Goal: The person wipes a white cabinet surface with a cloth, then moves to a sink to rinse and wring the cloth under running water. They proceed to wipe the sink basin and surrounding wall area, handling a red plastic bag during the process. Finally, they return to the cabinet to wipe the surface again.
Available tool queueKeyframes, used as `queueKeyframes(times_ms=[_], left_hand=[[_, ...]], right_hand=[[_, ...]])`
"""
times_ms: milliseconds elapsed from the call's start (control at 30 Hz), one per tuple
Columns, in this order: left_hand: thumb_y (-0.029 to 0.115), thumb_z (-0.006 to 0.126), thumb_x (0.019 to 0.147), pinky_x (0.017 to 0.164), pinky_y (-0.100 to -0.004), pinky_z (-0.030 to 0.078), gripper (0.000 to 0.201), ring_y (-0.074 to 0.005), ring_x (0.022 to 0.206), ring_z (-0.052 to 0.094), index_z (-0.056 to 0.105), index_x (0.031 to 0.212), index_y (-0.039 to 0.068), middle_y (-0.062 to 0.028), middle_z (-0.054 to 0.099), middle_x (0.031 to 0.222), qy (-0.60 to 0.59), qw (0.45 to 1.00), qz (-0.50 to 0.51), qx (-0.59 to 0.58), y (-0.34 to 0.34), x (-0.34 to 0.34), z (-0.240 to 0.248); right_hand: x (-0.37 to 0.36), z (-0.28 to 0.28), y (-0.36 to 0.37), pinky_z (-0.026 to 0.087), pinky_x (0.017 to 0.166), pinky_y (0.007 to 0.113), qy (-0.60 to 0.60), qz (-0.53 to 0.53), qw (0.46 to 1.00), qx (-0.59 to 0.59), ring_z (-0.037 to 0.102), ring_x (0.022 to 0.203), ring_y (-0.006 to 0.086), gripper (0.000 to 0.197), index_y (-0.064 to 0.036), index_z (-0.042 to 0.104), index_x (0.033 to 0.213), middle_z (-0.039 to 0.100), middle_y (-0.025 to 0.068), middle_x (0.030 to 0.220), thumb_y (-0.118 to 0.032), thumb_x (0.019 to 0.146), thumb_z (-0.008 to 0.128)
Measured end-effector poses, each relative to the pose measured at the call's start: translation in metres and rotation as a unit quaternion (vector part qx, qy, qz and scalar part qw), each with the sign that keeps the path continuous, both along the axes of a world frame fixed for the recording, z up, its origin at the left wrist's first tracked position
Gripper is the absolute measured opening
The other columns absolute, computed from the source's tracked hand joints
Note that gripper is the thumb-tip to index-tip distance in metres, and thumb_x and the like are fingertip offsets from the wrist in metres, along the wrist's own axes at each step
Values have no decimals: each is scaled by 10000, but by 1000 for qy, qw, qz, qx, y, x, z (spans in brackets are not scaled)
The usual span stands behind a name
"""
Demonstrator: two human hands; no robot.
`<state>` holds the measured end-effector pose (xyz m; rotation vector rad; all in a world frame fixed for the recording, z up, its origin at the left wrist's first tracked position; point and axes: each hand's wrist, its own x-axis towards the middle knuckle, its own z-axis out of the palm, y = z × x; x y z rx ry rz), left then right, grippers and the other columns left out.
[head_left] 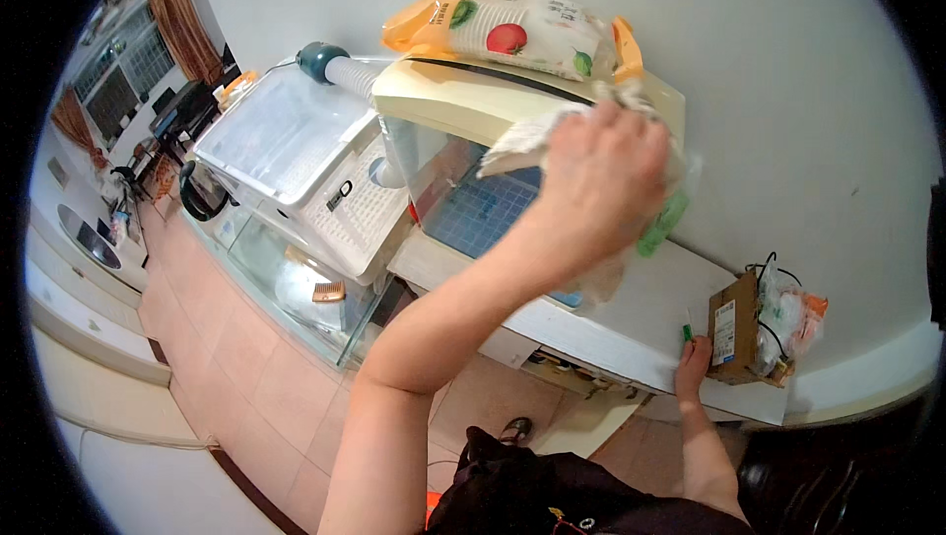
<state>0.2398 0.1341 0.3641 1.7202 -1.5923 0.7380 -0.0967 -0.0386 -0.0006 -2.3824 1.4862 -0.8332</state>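
My left hand is closed around a crumpled whitish cloth, at the front right of a cream-lidded clear box. The cloth hangs out on both sides of the fingers. Part of the box's front and right side is hidden behind my hand and forearm; a blue gridded panel shows through it. Low at the right, my right hand is at the front edge of the white tabletop. Its fingers look closed on a small green-ended thin stick, seen only in part.
A yellow-and-white plastic packet lies on the cream lid. A ribbed tube runs to a white-framed clear bin, beside glass panes and a wooden comb. A cardboard box with plastic bags stands right. Something green is behind my left hand.
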Motion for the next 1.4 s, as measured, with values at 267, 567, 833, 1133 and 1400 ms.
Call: queueKeyframes(times_ms=[267, 567, 833, 1133, 1400], left_hand=[[145, 569, 673, 610, -328, 430, 136, -193, 742, 510, 542, 785, 73, -29, 516, 731, -140, 977, -155, -37, -18, -34, -22], [322, 579, 815, 769, -407, 508, 340, -292, 986, 550, 586, 1025, 56, -104, 602, 1011, -163, 985, 24, 46, -106, -15, 43], [434, 550, 737, 810, -369, 496, 517, -300, 945, 607, 630, 1041, 24, -152, 593, 1141, 72, 934, 15, 350, -133, 18, 57], [20, 651, 661, 787, -396, 507, 216, -328, 891, 580, 586, 860, -30, -166, 555, 1007, -51, 955, -217, 195, -76, -54, -12], [135, 622, 838, 826, -357, 496, 353, -214, 921, 603, 504, 1156, 39, -101, 597, 1060, 673, 520, -494, 179, -42, -77, -90]], right_hand=[[5, -5, -2, 386, 832, 404, -1, -15, 996, -93, 478, 933, 351, 124, 46, 500, 971, 501, 191, 974, -33, 889, 449], [6, -16, 0, 397, 887, 373, 21, -12, 997, -68, 460, 1085, 306, 254, 15, 485, 1111, 465, 170, 1163, -14, 859, 501], [13, 14, 10, 384, 750, 430, -65, -9, 994, -85, 470, 846, 366, 73, 28, 483, 881, 477, 182, 878, -4, 831, 525], [10, 3, 10, 386, 730, 420, -60, 23, 988, -143, 463, 829, 372, 79, 25, 486, 903, 459, 198, 857, -10, 836, 511], [2, -34, -19, 403, 878, 434, -43, -31, 998, -46, 529, 940, 324, 256, 12, 546, 961, 565, 186, 958, -227, 932, 458]])
